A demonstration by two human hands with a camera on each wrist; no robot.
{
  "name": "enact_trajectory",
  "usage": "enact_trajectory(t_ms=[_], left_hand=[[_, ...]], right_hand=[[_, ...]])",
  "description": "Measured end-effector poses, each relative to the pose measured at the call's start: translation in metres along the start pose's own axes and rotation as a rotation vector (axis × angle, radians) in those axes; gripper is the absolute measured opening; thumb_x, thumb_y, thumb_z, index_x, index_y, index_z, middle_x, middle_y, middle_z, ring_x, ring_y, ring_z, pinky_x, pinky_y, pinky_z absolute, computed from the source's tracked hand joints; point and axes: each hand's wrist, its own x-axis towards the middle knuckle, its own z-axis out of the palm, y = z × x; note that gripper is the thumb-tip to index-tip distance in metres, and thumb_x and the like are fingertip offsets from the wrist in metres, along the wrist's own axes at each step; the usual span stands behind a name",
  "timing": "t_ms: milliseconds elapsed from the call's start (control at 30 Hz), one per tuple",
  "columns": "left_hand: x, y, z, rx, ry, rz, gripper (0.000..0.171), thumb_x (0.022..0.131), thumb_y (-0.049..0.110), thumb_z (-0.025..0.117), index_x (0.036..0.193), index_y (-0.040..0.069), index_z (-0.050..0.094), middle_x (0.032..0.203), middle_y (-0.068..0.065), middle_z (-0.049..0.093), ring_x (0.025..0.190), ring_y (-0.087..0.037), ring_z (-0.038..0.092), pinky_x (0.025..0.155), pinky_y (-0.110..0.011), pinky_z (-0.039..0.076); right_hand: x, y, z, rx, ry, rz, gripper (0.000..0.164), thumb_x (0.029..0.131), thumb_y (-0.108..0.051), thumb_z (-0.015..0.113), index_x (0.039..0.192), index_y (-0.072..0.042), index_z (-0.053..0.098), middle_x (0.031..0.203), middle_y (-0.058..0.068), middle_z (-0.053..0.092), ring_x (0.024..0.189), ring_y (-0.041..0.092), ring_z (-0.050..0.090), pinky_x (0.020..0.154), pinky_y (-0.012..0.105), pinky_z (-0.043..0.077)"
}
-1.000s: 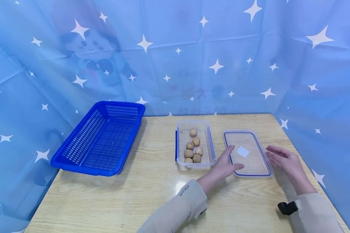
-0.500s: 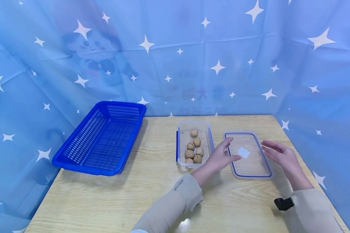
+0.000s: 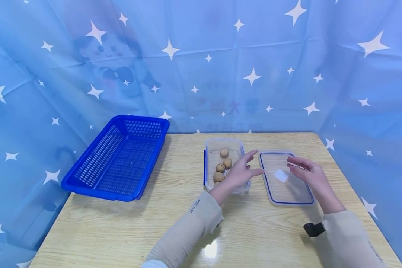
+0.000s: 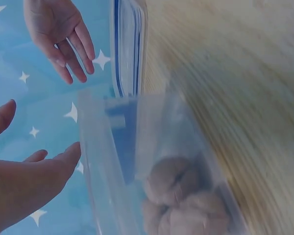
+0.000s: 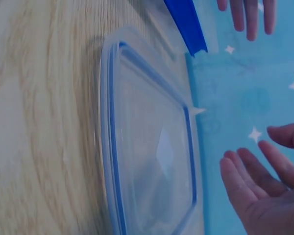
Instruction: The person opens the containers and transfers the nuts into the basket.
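A clear plastic container (image 3: 209,160) with blue side clips stands on the table and holds several walnuts (image 3: 227,163). Over its right side hovers my left hand (image 3: 239,173), fingers extended and nothing in its grasp; it hides some of the walnuts. The container's clear lid (image 3: 289,191), edged by a blue seal and bearing a white label (image 3: 281,175), lies flat to the right. Above the lid's right part is my right hand (image 3: 309,176), fingers loosely bent and holding nothing. In the right wrist view a gap separates that hand from the lid (image 5: 152,127).
A blue perforated basket (image 3: 120,197) rests at the table's left, its near-left corner by the table edge. A blue curtain (image 3: 201,74) with white stars hangs behind the wooden table (image 3: 147,230) and along both sides.
Both hands have moved left. My left hand has gone from the lid's left edge to over the container, and my right from beside the lid to above it. Container and lid stay put.
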Motion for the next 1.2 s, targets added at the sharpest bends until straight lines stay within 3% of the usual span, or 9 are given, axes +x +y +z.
enact_trajectory(t_ms=[133, 400, 467, 533, 633, 733, 867, 1000, 1200], left_hand=[[0.0, -0.002, -0.011, 0.009, 0.017, -0.016, 0.069, 0.094, 0.026, 0.071, 0.154, 0.027, 0.038, 0.16, -0.005, 0.038, 0.148, -0.026, 0.037, 0.121, -0.04, 0.037], [0.001, -0.006, -0.028, 0.006, 0.018, 0.02, 0.063, 0.095, 0.02, 0.069, 0.152, 0.022, 0.041, 0.159, 0.0, 0.041, 0.148, -0.02, 0.037, 0.122, -0.038, 0.034], [0.001, -0.008, -0.031, 0.02, 0.026, 0.018, 0.062, 0.095, 0.018, 0.068, 0.152, 0.02, 0.043, 0.158, -0.001, 0.042, 0.147, -0.022, 0.038, 0.122, -0.039, 0.034], [0.001, -0.01, -0.034, 0.037, 0.029, 0.007, 0.062, 0.095, 0.02, 0.068, 0.151, 0.02, 0.043, 0.158, 0.0, 0.043, 0.147, -0.023, 0.039, 0.121, -0.04, 0.036], [0.001, -0.013, -0.038, 0.044, 0.028, -0.002, 0.061, 0.096, 0.022, 0.068, 0.151, 0.019, 0.043, 0.157, 0.0, 0.044, 0.146, -0.025, 0.04, 0.12, -0.042, 0.037], [0.001, -0.016, -0.042, 0.041, 0.018, 0.003, 0.059, 0.096, 0.021, 0.067, 0.151, 0.017, 0.044, 0.156, -0.001, 0.045, 0.146, -0.025, 0.04, 0.121, -0.043, 0.036], [0.003, -0.021, -0.046, 0.033, 0.007, 0.006, 0.056, 0.097, 0.017, 0.066, 0.15, 0.015, 0.046, 0.155, -0.002, 0.046, 0.146, -0.026, 0.041, 0.121, -0.044, 0.035], [0.005, -0.025, -0.049, 0.031, 0.0, -0.004, 0.055, 0.096, 0.016, 0.066, 0.148, 0.012, 0.047, 0.153, -0.004, 0.048, 0.143, -0.028, 0.044, 0.118, -0.043, 0.04], [0.005, -0.031, -0.052, 0.049, -0.018, -0.014, 0.05, 0.096, 0.013, 0.066, 0.143, 0.008, 0.052, 0.147, -0.009, 0.054, 0.138, -0.033, 0.049, 0.114, -0.039, 0.045]], right_hand=[[0.003, -0.001, 0.009, -0.052, -0.019, -0.014, 0.039, 0.1, -0.01, 0.059, 0.138, -0.004, 0.054, 0.111, -0.029, 0.065, 0.101, -0.014, 0.063, 0.084, 0.006, 0.053], [0.011, -0.003, 0.031, -0.249, -0.038, -0.05, 0.05, 0.103, -0.017, 0.056, 0.144, 0.008, 0.043, 0.113, -0.033, 0.058, 0.102, -0.02, 0.058, 0.086, 0.003, 0.049], [0.013, -0.004, 0.037, -0.293, -0.036, -0.043, 0.051, 0.103, -0.02, 0.055, 0.144, 0.007, 0.043, 0.119, -0.024, 0.06, 0.101, -0.021, 0.056, 0.086, 0.003, 0.049], [0.015, -0.005, 0.043, -0.33, -0.034, -0.035, 0.052, 0.103, -0.023, 0.055, 0.145, 0.006, 0.044, 0.13, -0.005, 0.061, 0.1, -0.022, 0.055, 0.086, 0.002, 0.047], [0.017, -0.005, 0.052, -0.354, -0.046, -0.031, 0.054, 0.104, -0.026, 0.055, 0.146, 0.005, 0.043, 0.144, 0.024, 0.049, 0.101, -0.022, 0.053, 0.087, 0.002, 0.047], [0.019, -0.004, 0.059, -0.352, -0.062, -0.027, 0.053, 0.104, -0.024, 0.054, 0.146, 0.005, 0.042, 0.148, 0.031, 0.043, 0.104, -0.021, 0.052, 0.087, 0.002, 0.047], [0.021, -0.003, 0.068, -0.361, -0.086, -0.02, 0.054, 0.103, -0.024, 0.055, 0.147, 0.005, 0.041, 0.15, 0.029, 0.044, 0.12, 0.008, 0.062, 0.088, 0.003, 0.047], [0.019, -0.001, 0.076, -0.334, -0.136, 0.003, 0.06, 0.103, -0.028, 0.056, 0.15, 0.003, 0.036, 0.153, 0.027, 0.04, 0.137, 0.042, 0.045, 0.089, 0.003, 0.045], [0.014, 0.006, 0.088, -0.291, -0.23, -0.042, 0.061, 0.101, -0.015, 0.057, 0.152, 0.006, 0.029, 0.157, 0.031, 0.029, 0.139, 0.052, 0.037, 0.094, 0.013, 0.051]])
